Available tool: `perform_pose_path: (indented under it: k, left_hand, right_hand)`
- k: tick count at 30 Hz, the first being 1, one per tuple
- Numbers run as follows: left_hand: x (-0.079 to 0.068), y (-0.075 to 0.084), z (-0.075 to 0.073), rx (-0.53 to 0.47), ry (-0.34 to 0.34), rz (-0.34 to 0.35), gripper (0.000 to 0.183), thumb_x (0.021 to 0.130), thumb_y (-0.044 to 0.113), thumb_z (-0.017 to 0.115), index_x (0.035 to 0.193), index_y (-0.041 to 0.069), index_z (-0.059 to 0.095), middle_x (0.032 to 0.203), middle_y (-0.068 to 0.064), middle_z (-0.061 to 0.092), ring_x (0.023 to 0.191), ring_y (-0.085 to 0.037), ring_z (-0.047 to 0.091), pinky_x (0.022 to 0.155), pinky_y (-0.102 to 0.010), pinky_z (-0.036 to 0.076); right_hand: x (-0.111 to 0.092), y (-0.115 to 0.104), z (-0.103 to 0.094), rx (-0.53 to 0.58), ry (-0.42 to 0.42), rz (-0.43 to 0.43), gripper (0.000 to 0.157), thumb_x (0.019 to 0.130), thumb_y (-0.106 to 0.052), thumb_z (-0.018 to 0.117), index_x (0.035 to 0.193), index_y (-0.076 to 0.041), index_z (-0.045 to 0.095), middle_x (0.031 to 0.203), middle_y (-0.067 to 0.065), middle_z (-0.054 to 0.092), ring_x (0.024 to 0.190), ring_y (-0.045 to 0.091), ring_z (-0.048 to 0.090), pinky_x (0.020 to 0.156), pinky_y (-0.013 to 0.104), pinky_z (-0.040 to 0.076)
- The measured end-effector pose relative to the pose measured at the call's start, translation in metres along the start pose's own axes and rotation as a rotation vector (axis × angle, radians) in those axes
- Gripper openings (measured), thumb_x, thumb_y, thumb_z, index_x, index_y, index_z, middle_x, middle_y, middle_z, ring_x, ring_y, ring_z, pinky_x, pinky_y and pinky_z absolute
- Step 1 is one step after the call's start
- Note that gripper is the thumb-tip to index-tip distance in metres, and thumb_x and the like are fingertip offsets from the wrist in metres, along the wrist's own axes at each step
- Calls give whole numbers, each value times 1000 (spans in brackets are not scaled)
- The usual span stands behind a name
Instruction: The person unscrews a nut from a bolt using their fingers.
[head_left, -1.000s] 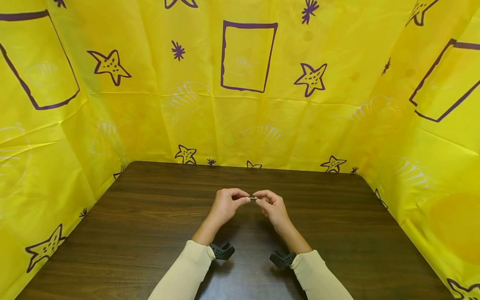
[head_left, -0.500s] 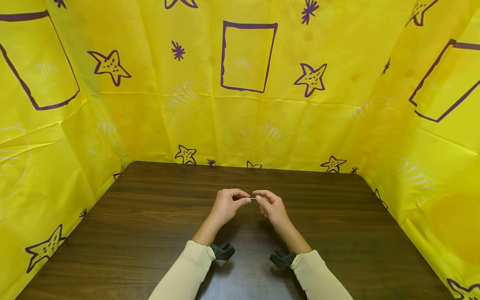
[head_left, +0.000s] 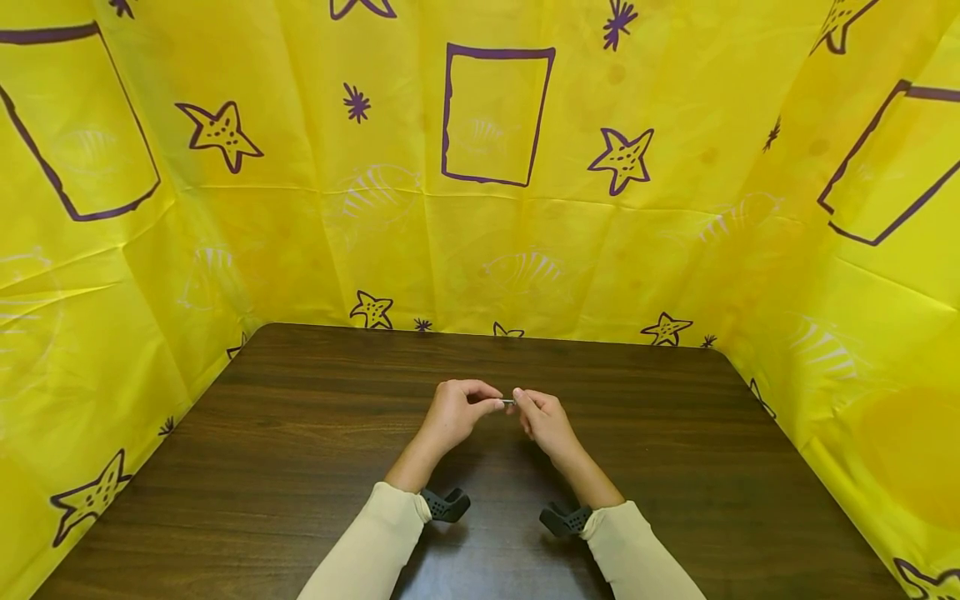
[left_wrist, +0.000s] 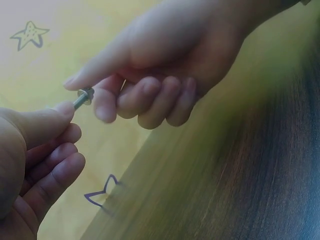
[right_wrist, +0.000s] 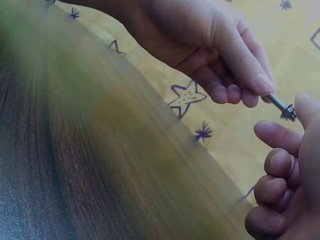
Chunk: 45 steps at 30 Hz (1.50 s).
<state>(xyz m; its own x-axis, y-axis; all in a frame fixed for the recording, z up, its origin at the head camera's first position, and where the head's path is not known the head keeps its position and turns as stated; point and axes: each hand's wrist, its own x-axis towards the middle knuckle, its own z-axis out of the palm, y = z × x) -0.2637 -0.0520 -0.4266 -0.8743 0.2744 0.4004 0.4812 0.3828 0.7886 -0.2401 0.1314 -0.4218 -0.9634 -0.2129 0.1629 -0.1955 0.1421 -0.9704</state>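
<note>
Apparently midway: above the bench (head_left: 262, 483), short of its far edge, the left hand (head_left: 453, 412) pinches the bolt (right_wrist: 278, 103) by its shank. Its ringed end (right_wrist: 288, 112) sits by the thumb of the right hand (head_left: 547, 423), whose grip is unclear; any turning left cannot be judged.

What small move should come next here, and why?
Probably the right hand should bring its index finger against the wide end of the bolt and turn it. The left hand pinches the shank, while the right thumb sits at that end and the index finger appears apart from it.
</note>
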Motion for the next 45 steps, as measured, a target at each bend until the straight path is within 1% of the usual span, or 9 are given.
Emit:
perform_pose_path:
  k: [4,12,14,21,28,32,36,41,45]
  left_hand:
    - [0,-1,0,-3,-1,2,14,84,15,77,92,4,77,81,3,71,66,-12,61,58,-26,50]
    - [0,-2,0,4,5,-10,7,84,16,77,90,12,78,83,5,71,73,-10,62,62,-26,51]
    - [0,-2,0,-1,6,-16,7,84,16,77,89,12,78,83,5,71,72,-10,62,62,-26,52]
    - [-1,-1,-1,-28,8,-11,9,85,16,76,90,9,77,80,2,71,66,-14,64,59,-27,51]
    - [-1,-1,-1,-47,16,-30,7,85,15,77,89,10,77,80,1,71,70,-30,68,59,-27,51]
    - [-2,-1,-1,-40,21,-31,6,84,15,77,88,10,77,81,1,71,69,-23,67,59,-27,51]
    - [-2,0,-1,-33,24,-34,5,84,13,77,88,11,77,80,2,71,67,-17,65,59,-27,51]
    - [-1,0,-1,-36,22,-29,7,84,12,77,89,7,77,79,1,71,66,-20,66,57,-27,51]
    - [-1,0,-1,-37,20,-29,8,84,11,77,89,5,77,78,1,71,66,-20,66,57,-27,50]
  right_hand:
    - [0,0,0,-10,-4,-13,39,103,-16,50,88,18,59,53,2,44,44,5,37,46,21,31]
    - [0,1,1,34,10,-39,32,101,-11,54,91,19,60,54,4,44,45,6,38,45,21,32]
    - [0,1,1,47,15,-41,30,100,-10,55,92,19,61,55,5,44,45,7,38,45,21,32]
    - [-1,3,1,89,30,-77,22,97,-4,58,97,18,61,57,5,43,47,9,39,46,21,33]
    - [-2,3,1,122,17,-136,17,94,1,60,102,16,62,58,5,43,47,9,37,45,20,32]
    - [-2,5,1,123,16,-176,15,93,4,60,103,16,61,58,3,44,47,7,38,45,20,32]
    - [-1,6,0,128,9,-217,19,92,7,59,108,18,59,57,1,43,47,7,38,45,20,33]
    - [0,5,0,157,9,-222,28,92,8,58,116,20,54,58,4,42,48,8,39,46,20,33]
    - [0,5,1,143,33,-193,27,94,4,58,117,19,55,58,8,43,47,8,39,45,20,33]
